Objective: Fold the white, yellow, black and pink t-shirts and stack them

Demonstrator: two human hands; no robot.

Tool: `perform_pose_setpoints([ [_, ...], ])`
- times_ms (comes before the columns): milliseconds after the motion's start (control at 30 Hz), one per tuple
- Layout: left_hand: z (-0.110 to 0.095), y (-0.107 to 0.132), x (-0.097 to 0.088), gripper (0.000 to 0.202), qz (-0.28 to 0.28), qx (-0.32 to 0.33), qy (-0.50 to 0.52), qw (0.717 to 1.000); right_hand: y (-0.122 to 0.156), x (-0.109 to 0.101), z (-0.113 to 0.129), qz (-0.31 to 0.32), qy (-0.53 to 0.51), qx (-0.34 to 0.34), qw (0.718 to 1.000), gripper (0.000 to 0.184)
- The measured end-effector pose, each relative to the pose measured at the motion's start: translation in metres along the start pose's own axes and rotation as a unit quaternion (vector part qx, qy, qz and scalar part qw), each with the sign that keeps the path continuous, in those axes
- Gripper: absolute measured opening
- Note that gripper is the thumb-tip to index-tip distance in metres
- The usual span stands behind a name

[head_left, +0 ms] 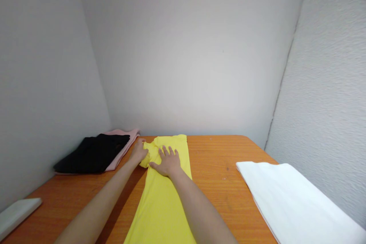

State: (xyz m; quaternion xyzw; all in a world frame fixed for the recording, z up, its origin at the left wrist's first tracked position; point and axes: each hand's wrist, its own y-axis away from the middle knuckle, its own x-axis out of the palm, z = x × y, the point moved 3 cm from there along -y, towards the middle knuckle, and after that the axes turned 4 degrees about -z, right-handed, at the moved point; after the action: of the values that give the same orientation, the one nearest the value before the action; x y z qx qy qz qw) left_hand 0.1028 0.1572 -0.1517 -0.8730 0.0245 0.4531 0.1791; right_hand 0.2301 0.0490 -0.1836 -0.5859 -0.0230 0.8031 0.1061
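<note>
A long yellow garment (pixel 164 202) lies folded in a narrow strip down the middle of the orange wooden table (pixel 217 160). My left hand (pixel 139 151) is closed on a bunched corner of the yellow cloth at its far left edge. My right hand (pixel 168 161) lies flat on the yellow garment just right of that bunch, fingers spread and pointing away from me.
A folded black garment (pixel 94 153) rests on a pink one (pixel 126 148) at the far left by the wall. A folded white cloth (pixel 288 198) lies at the right. A pale flat object (pixel 15 213) sits at the near left edge. Walls close in on three sides.
</note>
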Motion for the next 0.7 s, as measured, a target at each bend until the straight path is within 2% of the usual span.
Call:
perform_pose_setpoints([
  [100, -0.025, 0.004, -0.004, 0.045, 0.007, 0.055, -0.002, 0.998, -0.001, 0.001, 0.0, -0.002, 0.004, 0.001, 1.0, 0.091],
  [200, -0.049, 0.008, 0.001, 0.05, 0.036, 0.089, 0.009, 0.995, -0.002, 0.003, -0.001, -0.007, -0.003, -0.009, 1.0, 0.087],
  [300, -0.059, 0.003, 0.011, 0.041, 0.083, 0.086, 0.034, 0.992, -0.002, 0.002, -0.002, -0.041, -0.035, -0.028, 0.998, 0.085],
  [400, -0.052, -0.007, 0.018, 0.032, 0.126, 0.052, 0.062, 0.989, -0.003, -0.004, -0.006, -0.11, -0.084, 0.005, 0.99, 0.071],
  [467, -0.044, -0.013, 0.019, 0.03, 0.149, 0.035, 0.081, 0.985, -0.003, -0.01, -0.01, -0.161, -0.122, 0.046, 0.978, 0.056],
  [533, -0.034, -0.017, 0.019, 0.026, 0.168, 0.03, 0.1, 0.98, 0.0, -0.016, -0.012, -0.212, -0.148, 0.066, 0.964, 0.049],
  [600, -0.027, -0.019, 0.02, 0.021, 0.183, 0.032, 0.119, 0.975, 0.004, -0.022, -0.011, -0.259, -0.148, 0.044, 0.953, 0.05],
  [700, -0.023, -0.019, 0.023, 0.018, 0.201, 0.038, 0.154, 0.967, 0.011, -0.029, 0.0, -0.281, -0.104, -0.063, 0.952, 0.048],
])
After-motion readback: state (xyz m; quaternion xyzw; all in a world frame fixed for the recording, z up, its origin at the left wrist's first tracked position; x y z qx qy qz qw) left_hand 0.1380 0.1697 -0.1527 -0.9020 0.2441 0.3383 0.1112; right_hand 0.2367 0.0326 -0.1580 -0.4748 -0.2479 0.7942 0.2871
